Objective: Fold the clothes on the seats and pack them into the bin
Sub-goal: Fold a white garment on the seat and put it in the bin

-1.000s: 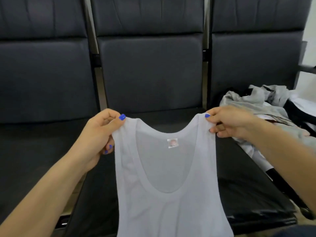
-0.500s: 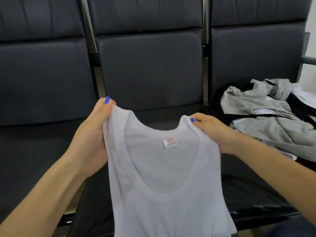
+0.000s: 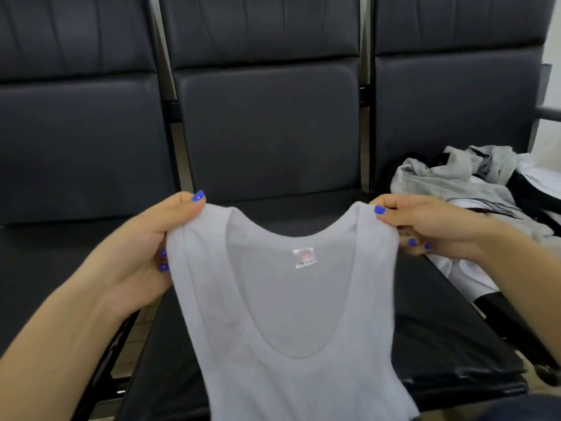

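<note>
Dark padded seats (image 3: 267,135) are filling the background. You are holding up a thin white ribbed tank top (image 3: 291,344) over the middle seat, your left hand (image 3: 145,247) and right hand (image 3: 431,226) pinching its shoulder straps, fingers curled. Its hem is running out of frame. Crumpled grey clothes (image 3: 449,183) are lying on the right seat.

Three seats (image 3: 267,132); one tank top (image 3: 291,314); one clothes pile (image 3: 455,189); two hands (image 3: 145,247).

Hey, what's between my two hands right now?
In the head view, the white tank top spans the gap: the left hand pinches one shoulder strap, the right hand the other, with the scooped neckline and its label hanging between them.
</note>
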`<action>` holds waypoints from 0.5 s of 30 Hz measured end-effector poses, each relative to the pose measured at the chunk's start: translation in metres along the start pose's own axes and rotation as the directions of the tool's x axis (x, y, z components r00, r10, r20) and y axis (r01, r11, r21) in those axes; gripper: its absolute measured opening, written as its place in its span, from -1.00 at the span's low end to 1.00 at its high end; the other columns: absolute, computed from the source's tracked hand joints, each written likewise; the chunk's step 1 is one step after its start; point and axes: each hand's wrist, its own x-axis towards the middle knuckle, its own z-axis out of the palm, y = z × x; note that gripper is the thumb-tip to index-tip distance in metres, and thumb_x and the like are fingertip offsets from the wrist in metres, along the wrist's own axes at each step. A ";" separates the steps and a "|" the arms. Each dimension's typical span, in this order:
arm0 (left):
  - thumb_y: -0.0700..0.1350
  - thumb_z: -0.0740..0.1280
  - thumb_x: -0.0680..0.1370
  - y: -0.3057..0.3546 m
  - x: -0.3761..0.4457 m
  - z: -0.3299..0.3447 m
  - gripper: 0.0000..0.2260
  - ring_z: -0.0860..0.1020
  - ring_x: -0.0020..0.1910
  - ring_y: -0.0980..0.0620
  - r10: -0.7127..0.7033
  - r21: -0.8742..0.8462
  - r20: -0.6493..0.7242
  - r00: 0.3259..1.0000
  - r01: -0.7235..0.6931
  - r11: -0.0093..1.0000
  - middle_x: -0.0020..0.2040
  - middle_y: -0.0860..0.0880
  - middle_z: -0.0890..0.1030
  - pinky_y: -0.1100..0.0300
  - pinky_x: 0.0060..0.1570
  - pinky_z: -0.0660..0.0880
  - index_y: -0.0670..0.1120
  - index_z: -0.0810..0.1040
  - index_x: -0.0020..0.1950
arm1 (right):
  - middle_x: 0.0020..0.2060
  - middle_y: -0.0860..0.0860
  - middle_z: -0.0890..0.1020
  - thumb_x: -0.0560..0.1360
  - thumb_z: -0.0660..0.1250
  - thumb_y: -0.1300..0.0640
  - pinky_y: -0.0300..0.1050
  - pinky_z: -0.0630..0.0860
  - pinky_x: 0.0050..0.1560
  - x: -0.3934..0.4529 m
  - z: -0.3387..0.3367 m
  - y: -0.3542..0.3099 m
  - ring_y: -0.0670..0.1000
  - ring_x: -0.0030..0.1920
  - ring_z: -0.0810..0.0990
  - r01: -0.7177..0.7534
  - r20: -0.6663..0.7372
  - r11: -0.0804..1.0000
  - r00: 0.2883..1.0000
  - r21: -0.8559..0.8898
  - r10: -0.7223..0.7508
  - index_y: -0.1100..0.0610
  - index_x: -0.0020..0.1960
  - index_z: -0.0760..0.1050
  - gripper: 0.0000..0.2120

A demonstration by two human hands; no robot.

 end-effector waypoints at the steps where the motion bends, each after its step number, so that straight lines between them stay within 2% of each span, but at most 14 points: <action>1: -0.06 0.31 0.46 -0.005 0.005 -0.002 -0.75 0.35 -0.62 0.17 -0.023 0.026 -0.009 1.000 0.024 0.999 -0.55 0.06 0.40 0.35 -0.64 0.29 -0.02 0.46 -0.43 | -0.56 -0.06 0.42 0.63 0.14 0.20 -0.32 0.14 -0.61 0.007 0.000 0.004 -0.15 -0.59 0.27 -0.006 -0.044 0.999 0.999 -0.044 0.004 0.19 -0.05 0.49 -0.82; 3: -0.12 0.32 0.51 -0.020 0.020 -0.007 -0.79 0.23 -0.63 0.16 -0.061 0.150 -0.056 0.997 0.069 0.986 -0.56 0.04 0.34 0.34 -0.65 0.17 -0.07 0.48 -0.34 | -0.61 -0.07 0.44 0.61 0.19 0.23 -0.30 0.20 -0.62 0.023 -0.001 0.010 -0.14 -0.61 0.32 -0.040 -0.135 0.995 0.990 -0.089 0.028 0.22 -0.01 0.53 -0.85; 5: -0.17 0.33 0.55 -0.037 0.036 -0.012 -0.85 0.22 -0.64 0.16 -0.071 0.221 -0.110 0.991 0.094 0.971 -0.53 0.02 0.37 0.34 -0.67 0.16 -0.15 0.52 -0.23 | -0.58 -0.03 0.48 0.59 0.23 0.26 -0.30 0.30 -0.61 0.040 0.003 0.015 -0.14 -0.61 0.39 -0.077 -0.183 0.994 0.981 -0.081 0.061 0.22 -0.04 0.55 -0.88; 8: -0.20 0.38 0.52 -0.055 0.053 -0.014 -0.94 0.48 -0.57 0.11 -0.116 0.292 -0.168 0.979 0.162 0.942 -0.32 -0.07 0.54 0.31 -0.61 0.36 -0.18 0.60 -0.12 | -0.22 0.12 0.56 0.58 0.23 0.31 -0.23 0.51 -0.52 0.064 0.019 0.027 -0.03 -0.43 0.57 -0.155 -0.202 0.988 0.967 0.014 0.155 0.25 0.02 0.52 -0.90; 11: -0.26 0.39 0.51 -0.075 0.064 -0.014 -0.91 0.66 -0.39 -0.05 -0.195 0.217 -0.197 0.961 0.237 0.947 -0.17 -0.14 0.58 0.22 -0.46 0.58 -0.27 0.57 -0.03 | 0.04 0.22 0.49 0.57 0.19 0.38 -0.08 0.62 -0.40 0.083 0.037 0.043 0.14 -0.29 0.63 -0.229 -0.188 0.971 0.953 0.067 0.238 0.30 0.11 0.43 -0.86; 13: -0.30 0.37 0.52 -0.089 0.069 -0.013 -0.92 0.67 -0.36 -0.10 -0.230 0.220 -0.221 0.948 0.279 0.935 -0.16 -0.16 0.58 0.17 -0.40 0.61 -0.29 0.54 -0.02 | 0.01 0.25 0.55 0.55 0.20 0.39 0.07 0.65 -0.18 0.093 0.048 0.059 0.23 -0.22 0.66 -0.281 -0.196 0.957 0.945 -0.068 0.263 0.36 0.14 0.46 -0.81; 15: -0.31 0.36 0.52 -0.105 0.073 -0.010 -0.97 0.67 -0.32 -0.13 -0.239 0.294 -0.243 0.940 0.306 0.905 -0.12 -0.20 0.59 0.10 -0.31 0.64 -0.28 0.54 -0.08 | -0.09 0.25 0.63 0.54 0.18 0.37 0.08 0.63 -0.06 0.097 0.061 0.073 0.24 -0.17 0.69 -0.319 -0.238 0.917 0.935 -0.240 0.263 0.36 0.15 0.52 -0.76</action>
